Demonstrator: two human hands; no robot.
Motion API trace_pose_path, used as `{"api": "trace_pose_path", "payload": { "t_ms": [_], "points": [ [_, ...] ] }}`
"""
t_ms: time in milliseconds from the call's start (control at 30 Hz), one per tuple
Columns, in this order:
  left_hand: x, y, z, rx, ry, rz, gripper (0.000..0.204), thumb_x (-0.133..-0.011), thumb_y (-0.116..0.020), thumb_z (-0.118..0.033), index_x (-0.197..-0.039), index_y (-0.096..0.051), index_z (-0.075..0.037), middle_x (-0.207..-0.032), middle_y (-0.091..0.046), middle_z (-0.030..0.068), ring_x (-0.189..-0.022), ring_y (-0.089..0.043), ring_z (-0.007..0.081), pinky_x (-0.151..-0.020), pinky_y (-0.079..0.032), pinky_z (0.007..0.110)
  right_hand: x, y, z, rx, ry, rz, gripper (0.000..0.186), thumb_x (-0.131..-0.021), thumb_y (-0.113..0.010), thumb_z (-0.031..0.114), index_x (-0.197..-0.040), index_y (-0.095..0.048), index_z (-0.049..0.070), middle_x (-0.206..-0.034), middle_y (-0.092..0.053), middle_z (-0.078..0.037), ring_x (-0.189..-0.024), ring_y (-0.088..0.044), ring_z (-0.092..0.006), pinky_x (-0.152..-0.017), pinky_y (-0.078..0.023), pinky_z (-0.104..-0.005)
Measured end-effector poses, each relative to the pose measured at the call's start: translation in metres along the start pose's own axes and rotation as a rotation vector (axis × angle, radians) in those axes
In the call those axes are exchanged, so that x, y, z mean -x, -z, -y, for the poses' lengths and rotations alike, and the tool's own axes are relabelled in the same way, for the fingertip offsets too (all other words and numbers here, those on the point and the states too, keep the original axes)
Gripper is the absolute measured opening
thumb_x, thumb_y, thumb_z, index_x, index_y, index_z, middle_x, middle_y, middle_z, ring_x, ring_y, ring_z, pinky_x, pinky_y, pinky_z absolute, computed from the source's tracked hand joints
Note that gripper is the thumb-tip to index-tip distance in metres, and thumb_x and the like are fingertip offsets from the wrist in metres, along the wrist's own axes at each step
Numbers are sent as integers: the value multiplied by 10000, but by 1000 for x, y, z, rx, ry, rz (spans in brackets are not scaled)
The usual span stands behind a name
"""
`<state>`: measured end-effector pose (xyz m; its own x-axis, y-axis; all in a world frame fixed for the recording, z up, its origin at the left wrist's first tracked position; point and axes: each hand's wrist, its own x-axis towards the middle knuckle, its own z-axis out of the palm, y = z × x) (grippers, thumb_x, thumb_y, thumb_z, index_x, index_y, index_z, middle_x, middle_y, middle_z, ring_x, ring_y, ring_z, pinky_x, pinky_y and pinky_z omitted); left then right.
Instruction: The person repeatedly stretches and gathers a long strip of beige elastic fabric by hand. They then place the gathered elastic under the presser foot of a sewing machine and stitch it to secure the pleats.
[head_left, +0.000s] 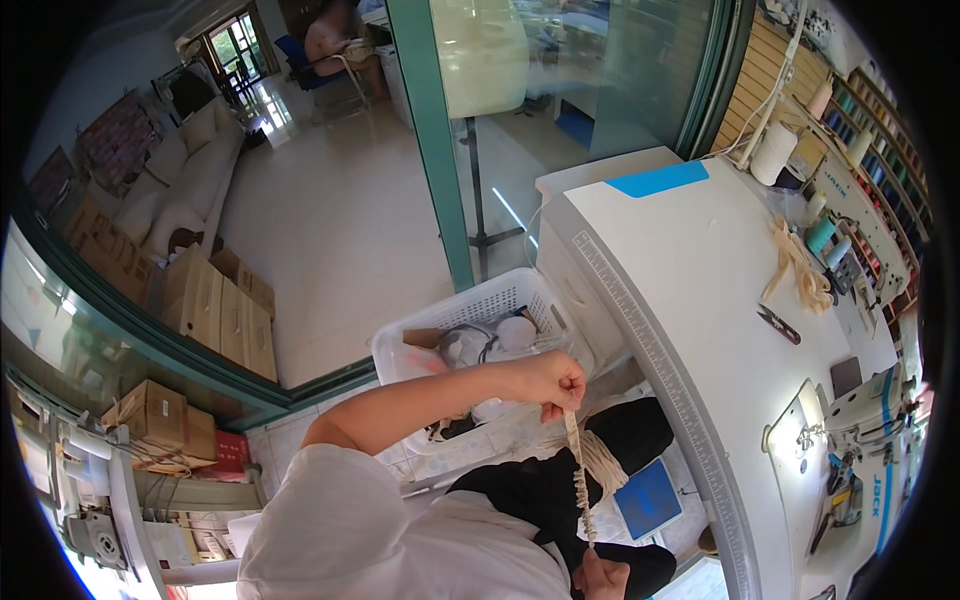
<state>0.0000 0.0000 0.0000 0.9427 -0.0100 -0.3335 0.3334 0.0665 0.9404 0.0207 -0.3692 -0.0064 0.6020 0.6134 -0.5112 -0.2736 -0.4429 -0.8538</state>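
Cream gathered strip (579, 478) runs straight from the left hand (558, 384), which pinches it, to the right hand (601, 577), closed on it below; apparently it's being straightened, and the next move calls for even tension.

The person wears a loose white shirt (440, 545), plain across the front and shaded to pale grey in its soft folds. Its left sleeve (320, 510) is short, wide and roomy, and stops around the elbow. From that edge the left forearm (420, 395) is bare down to the left hand (560, 385), which is ungloved, with slim, rounded fingers. The right hand (602, 578), at the near edge, is bare too. Below the shirt come black trousers (520, 490), dark and plain, loosely cut, with creases blurring into the black.
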Motion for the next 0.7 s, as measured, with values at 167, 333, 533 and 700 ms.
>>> {"api": "trace_pose_path", "payload": {
  "t_ms": [167, 333, 533, 700],
  "points": [
    [5, 5, 1, 114, 32, 49, 53, -867, -631, -3, -855, -614, 45, -731, -621, 89, -622, -633, 148, -522, -534, 287, 10, -9, 24, -54, 17, 26, 491, -932, -606, 237, -488, -510, 51, -458, -480, -5, -413, -400, -77, -413, -270, -257],
    [-6, -5, -9, 63, 1, -62, 76, -856, -638, -12, -849, -626, 63, -694, -632, 105, -561, -624, 156, -496, -523, 288, 2, -4, 24, -18, 50, 15, 523, -953, -576, 236, -469, -469, 70, -461, -477, -12, -412, -397, -81, -413, -267, -260],
    [-15, -10, -8, -16, -109, -292, 61, -857, -608, 7, -833, -623, 62, -661, -628, 115, -517, -603, 159, -467, -492, 276, 1, 2, 10, -114, 67, 42, 497, -977, -553, 229, -531, -510, 14, -484, -489, -12, -437, -398, -70, -409, -308, -253],
    [-23, -45, -37, 283, -195, -159, 18, -901, -554, 7, -900, -562, 23, -840, -632, 114, -657, -616, 160, -548, -509, 281, 25, 33, 10, -177, 90, 94, 542, -995, -507, 269, -521, -493, 6, -479, -479, -21, -439, -389, -89, -421, -305, -262]
  ]
}}
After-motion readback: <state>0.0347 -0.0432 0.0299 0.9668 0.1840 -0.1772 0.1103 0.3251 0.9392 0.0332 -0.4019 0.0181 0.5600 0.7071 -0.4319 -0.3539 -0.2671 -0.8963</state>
